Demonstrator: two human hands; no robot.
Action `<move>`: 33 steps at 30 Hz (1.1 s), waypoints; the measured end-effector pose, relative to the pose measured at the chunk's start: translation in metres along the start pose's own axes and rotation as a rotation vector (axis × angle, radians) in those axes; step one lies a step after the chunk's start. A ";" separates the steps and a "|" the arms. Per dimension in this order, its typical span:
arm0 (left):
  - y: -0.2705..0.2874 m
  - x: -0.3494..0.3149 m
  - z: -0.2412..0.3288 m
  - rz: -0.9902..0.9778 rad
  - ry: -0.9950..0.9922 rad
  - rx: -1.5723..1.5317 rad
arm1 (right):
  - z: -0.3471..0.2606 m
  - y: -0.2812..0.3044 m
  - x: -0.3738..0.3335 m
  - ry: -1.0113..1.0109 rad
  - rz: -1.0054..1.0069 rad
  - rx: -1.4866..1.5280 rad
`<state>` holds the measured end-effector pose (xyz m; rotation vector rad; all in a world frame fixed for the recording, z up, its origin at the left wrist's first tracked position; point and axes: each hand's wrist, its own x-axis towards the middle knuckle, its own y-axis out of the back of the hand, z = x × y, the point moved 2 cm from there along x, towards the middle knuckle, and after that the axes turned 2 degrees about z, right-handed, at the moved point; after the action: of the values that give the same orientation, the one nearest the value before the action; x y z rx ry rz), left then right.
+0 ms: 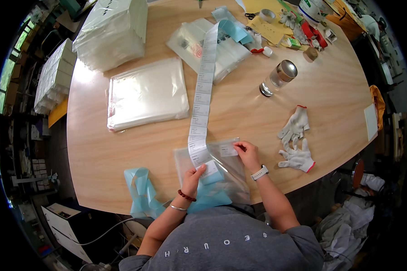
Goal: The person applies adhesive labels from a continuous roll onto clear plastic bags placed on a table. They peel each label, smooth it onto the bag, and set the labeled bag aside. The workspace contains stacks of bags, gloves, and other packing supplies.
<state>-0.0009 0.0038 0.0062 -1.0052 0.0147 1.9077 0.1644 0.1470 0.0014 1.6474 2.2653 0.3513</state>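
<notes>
A clear plastic bag [236, 172] lies flat at the near table edge in front of me. My left hand [193, 179] pinches the near end of a long strip of white printed labels [203, 86], where its light blue backing shows. That strip runs away from me up the table. On the bag's upper right part sits a single white label [228, 150]. My right hand [248, 155] is closed at this label's right edge, thumb and fingertips together. Bare blue backing tape [141, 192] hangs in loops over the table edge to the left of my left hand.
A stack of clear bags [147, 95] lies at left centre, with a tall bag pile [115, 34] behind. Right of centre stands a glass bottle [278, 77] with a metal lid. White work gloves [296, 153] lie to the right. Tape, scissors and other clutter fill the far right.
</notes>
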 end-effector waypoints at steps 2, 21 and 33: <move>0.001 0.000 -0.001 -0.007 0.003 0.001 | 0.001 -0.002 0.000 0.042 -0.005 -0.016; -0.002 -0.006 0.006 -0.025 0.015 0.026 | -0.024 0.002 0.011 0.386 0.173 -0.655; 0.004 0.002 -0.001 -0.058 0.041 0.045 | -0.041 0.009 0.020 0.638 -0.014 -0.581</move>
<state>-0.0038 0.0024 0.0028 -1.0043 0.0515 1.8267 0.1504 0.1678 0.0404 1.3165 2.2312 1.5467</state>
